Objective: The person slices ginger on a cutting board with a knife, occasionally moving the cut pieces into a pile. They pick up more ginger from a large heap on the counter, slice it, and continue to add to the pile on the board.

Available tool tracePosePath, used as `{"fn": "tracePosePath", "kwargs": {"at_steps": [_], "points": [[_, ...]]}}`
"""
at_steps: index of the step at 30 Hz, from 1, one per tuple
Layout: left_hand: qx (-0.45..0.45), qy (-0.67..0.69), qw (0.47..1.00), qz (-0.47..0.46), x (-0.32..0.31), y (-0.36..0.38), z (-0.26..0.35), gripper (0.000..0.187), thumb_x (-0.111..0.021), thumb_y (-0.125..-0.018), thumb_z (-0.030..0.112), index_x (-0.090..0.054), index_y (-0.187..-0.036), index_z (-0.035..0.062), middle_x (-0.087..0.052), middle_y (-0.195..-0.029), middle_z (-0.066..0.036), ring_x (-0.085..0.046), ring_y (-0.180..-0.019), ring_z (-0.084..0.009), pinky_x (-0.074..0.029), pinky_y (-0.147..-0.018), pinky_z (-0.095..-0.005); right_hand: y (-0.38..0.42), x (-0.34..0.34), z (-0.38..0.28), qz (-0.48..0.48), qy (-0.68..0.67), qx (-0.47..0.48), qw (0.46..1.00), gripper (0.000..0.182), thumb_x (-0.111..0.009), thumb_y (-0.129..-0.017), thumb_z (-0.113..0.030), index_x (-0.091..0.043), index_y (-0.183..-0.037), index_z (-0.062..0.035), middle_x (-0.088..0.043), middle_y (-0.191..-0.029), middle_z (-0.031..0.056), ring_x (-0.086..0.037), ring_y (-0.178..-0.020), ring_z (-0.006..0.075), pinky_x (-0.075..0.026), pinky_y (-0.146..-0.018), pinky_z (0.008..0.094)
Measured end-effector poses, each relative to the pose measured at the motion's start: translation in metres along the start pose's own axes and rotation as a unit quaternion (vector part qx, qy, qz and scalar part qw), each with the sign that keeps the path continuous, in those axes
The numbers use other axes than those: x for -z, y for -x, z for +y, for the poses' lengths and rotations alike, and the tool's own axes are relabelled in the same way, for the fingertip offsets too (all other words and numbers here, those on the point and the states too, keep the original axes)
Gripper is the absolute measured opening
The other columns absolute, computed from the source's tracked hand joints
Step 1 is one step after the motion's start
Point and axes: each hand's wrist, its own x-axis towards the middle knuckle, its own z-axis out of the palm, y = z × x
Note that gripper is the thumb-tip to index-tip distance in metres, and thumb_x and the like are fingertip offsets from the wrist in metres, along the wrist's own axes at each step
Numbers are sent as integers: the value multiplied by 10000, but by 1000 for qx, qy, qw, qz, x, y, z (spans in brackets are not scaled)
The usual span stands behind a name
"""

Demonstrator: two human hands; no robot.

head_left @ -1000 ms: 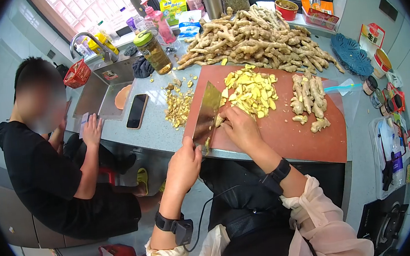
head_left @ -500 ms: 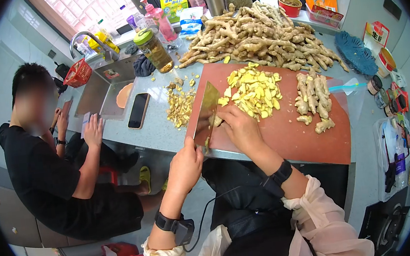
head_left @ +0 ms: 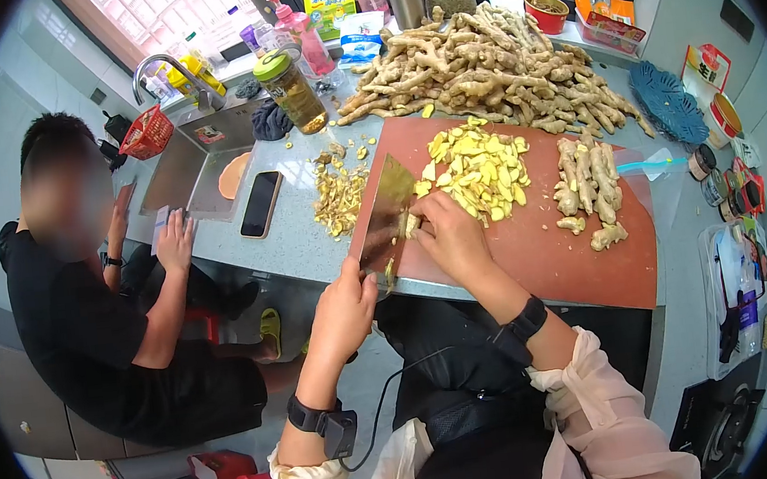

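Ginger piece point(head_left: 411, 225) lies on the red cutting board point(head_left: 542, 252), near the board's left edge, pinned under the fingertips of the right hand point(head_left: 451, 238); the fingers are curled and pressed down on it. Cleaver point(head_left: 385, 215) stands blade-down on the board, its flat side right against the ginger piece. Left hand point(head_left: 343, 314) is closed in a fist around the cleaver handle, just off the board's near-left corner.

Heap of yellow ginger slices point(head_left: 474, 168) sits on the board just beyond the right hand. Cluster of peeled ginger roots point(head_left: 586, 188) lies toward the board's right side. Large pile of unpeeled ginger point(head_left: 478, 73) rests on the counter along the board's far edge. Ginger scraps point(head_left: 339, 198) lie on the counter just left of the board; a phone point(head_left: 261, 205) lies farther left, then a sink point(head_left: 197, 170). Another person point(head_left: 85, 305) in black sits left of the board, beside the sink, one hand on the counter edge.
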Motion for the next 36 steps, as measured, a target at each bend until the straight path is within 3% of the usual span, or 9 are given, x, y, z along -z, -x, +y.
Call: {"fn": "tracePosePath", "kwargs": {"at_steps": [3,6,8,12,14,16,21,22,36], "points": [[1,2,1000,-6,-2,-1,0,220,-535,-1063,194,-427,-1028,5,-646,-768,-161,-603,-488,-230,-484,-486,-373,1,0,2,1,-21,-2,1000,279,-789,-798,-24,-687,-1057,-45,-650,-1023,86,-705,-851,275,-572,-747,375],[3,-4,1000,-5,-4,-2,0,228,-537,-1062,201,-428,-1043,2,-654,-782,-181,-606,-480,-244,-482,-479,-382,0,1,-1,-18,-46,-22,999,256,-778,-800,-35,-692,-1039,-61,-638,-1038,116,-673,-931,358,-556,-799,455],[45,-61,996,-46,-1,0,17,234,-539,-1035,205,-467,-1086,-12,-700,-919,-297,-667,-901,-516,-518,-771,-591,0,2,-1,-8,3,5,1000,271,-769,-812,-16,-694,-1071,-42,-660,-1033,87,-713,-865,273,-579,-751,371],[-11,-140,990,-4,-11,0,20,225,-542,-1029,198,-460,-1072,-8,-693,-848,-284,-675,-836,-509,-530,-733,-586,0,0,1,-11,-3,8,1000,279,-767,-812,-21,-697,-1081,-43,-670,-1057,88,-711,-887,279,-576,-760,394],[-46,-130,990,9,-14,-5,17,228,-542,-1017,193,-468,-1091,-10,-690,-821,-293,-677,-797,-511,-536,-714,-595,0,5,-6,-15,-13,-4,1000,275,-719,-800,-9,-704,-1069,-63,-655,-1052,130,-670,-990,367,-549,-834,465],[-15,-110,994,-3,-13,-8,24,251,-510,-1003,178,-486,-1150,-24,-693,-799,-307,-685,-751,-511,-536,-675,-621,2,-8,16,17,-22,59,998,290,-685,-786,18,-702,-1066,-55,-660,-1051,141,-662,-1014,372,-544,-861,465],[-26,-111,993,27,-19,-13,18,208,-517,-989,155,-492,-1089,-26,-712,-875,-285,-701,-850,-486,-540,-736,-605,-2,2,-3,-9,-38,15,999,261,-721,-790,31,-667,-1039,-24,-645,-1053,154,-663,-999,370,-544,-843,425],[-4,-110,994,13,-19,-16,16,233,-535,-1017,214,-460,-1091,7,-699,-894,-264,-679,-881,-480,-523,-756,-595,-2,-1,-2,-14,-50,25,998,261,-721,-790,31,-667,-1039,-24,-645,-1053,154,-663,-999,370,-544,-843,425],[-30,-120,992,30,3,-9,21,297,-564,-1020,228,-452,-1170,-3,-702,-887,-280,-683,-844,-487,-537,-729,-587,0,-2,3,-10,-37,6,999,294,-747,-783,39,-649,-1054,-22,-618,-1044,142,-656,-981,373,-536,-818,425]]}}
